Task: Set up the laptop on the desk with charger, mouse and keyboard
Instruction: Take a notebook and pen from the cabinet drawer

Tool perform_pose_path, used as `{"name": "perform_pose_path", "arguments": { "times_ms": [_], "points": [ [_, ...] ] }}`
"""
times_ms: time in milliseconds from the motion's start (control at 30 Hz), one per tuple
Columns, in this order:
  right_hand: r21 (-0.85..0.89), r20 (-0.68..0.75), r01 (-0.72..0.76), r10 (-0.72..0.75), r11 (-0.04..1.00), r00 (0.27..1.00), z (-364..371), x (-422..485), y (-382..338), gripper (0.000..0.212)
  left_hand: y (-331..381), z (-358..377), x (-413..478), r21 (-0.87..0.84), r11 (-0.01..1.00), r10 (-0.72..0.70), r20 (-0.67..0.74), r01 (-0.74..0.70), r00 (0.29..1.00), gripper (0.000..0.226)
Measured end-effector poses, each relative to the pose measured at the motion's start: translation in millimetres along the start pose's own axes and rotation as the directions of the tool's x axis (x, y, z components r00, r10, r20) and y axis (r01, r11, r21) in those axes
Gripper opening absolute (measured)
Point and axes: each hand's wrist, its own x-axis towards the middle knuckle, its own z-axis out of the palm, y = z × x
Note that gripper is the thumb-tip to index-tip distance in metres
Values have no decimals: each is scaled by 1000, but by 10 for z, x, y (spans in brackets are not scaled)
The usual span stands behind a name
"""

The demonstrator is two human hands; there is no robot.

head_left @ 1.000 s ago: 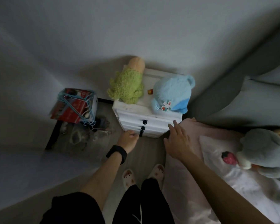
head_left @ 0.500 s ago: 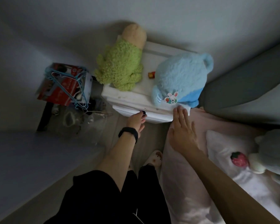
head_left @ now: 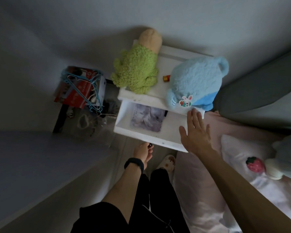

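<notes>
A white nightstand (head_left: 141,97) stands against the wall beside the bed. Its top drawer (head_left: 148,137) is pulled out, with a grey printed sheet (head_left: 147,121) and a small dark item (head_left: 166,113) inside. My left hand (head_left: 142,151) pinches the drawer's dark knob (head_left: 150,145) below the front panel. My right hand (head_left: 194,132) hovers flat, fingers straight, over the drawer's right end, its fingertips near the nightstand's top edge. No laptop, charger, mouse or keyboard is in view.
A green plush (head_left: 136,73), a blue plush (head_left: 196,83) and a small red-gold item (head_left: 166,78) sit on the nightstand. A red box with blue hangers (head_left: 81,88) and a clear bag (head_left: 86,121) fill the left corner. The pink bed (head_left: 200,190) with a pillow (head_left: 238,153) lies right.
The top drawer was shut and now stands pulled out by my left hand on its knob. My right hand stays flat near the nightstand's right front corner.
</notes>
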Motion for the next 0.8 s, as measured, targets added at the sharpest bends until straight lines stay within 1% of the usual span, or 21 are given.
{"name": "perform_pose_path", "arguments": {
  "times_ms": [100, 167, 267, 367, 433, 467, 500, 533, 567, 600, 633, 667, 700, 733, 767, 800],
  "points": [
    [-30, 3, -5, 5, 1000, 1000, 13, -1, -33, 75, -92, -193, -41, 49, 997, -53, -22, 54, 998, 17],
    [-40, -14, -7, 6, 999, 1000, 41, 8, -38, 78, -111, -288, -53, 60, 995, -78, -7, 79, 997, 21],
    [-53, -58, 7, -10, 999, 998, 76, 9, -24, 83, -57, -395, -83, -20, 996, -83, 36, 83, 996, 30],
    [-88, -100, 10, -19, 996, 995, 157, -5, -17, 88, 57, -522, -147, -127, 991, -44, 9, 44, 999, 38],
    [-86, -167, -16, 1, 996, 986, 203, -12, -46, 88, 180, -606, -194, -195, 981, -17, -17, 14, 1000, 43],
    [-57, -238, 0, -14, 998, 971, 224, -38, -83, 83, 253, -631, -235, -221, 975, 14, -43, -23, 999, 44],
    [-20, -338, 64, -67, 998, 939, 248, -77, -126, 71, 314, -652, -266, -204, 974, 77, -107, -97, 991, 41],
    [5, -451, 160, -140, 987, 881, 298, -117, -167, 56, 388, -654, -329, -151, 967, 171, -213, -205, 962, 36],
    [19, -531, 238, -192, 971, 825, 360, -164, -211, 42, 455, -668, -381, -69, 941, 289, -348, -331, 892, 30],
    [47, -545, 283, -213, 958, 811, 423, -202, -276, 33, 539, -682, -455, 36, 891, 417, -461, -453, 783, 27],
    [114, -493, 292, -201, 950, 846, 473, -216, -357, 28, 625, -691, -537, 172, 813, 559, -499, -556, 662, 30],
    [213, -404, 246, -144, 946, 903, 512, -190, -444, 26, 710, -688, -600, 316, 708, 697, -450, -631, 558, 30],
    [297, -298, 158, -66, 942, 952, 549, -132, -522, 27, 787, -680, -630, 440, 592, 806, -319, -675, 499, 24],
    [338, -200, 58, 12, 939, 980, 573, -49, -581, 30, 847, -642, -653, 505, 511, 848, -165, -696, 503, 17],
    [349, -140, -16, 69, 937, 988, 590, 62, -621, 33, 906, -574, -642, 536, 491, 821, -22, -686, 571, 14],
    [353, -106, -61, 104, 934, 989, 593, 177, -657, 36, 968, -495, -627, 553, 518, 739, 95, -653, 667, 13]
  ]
}}
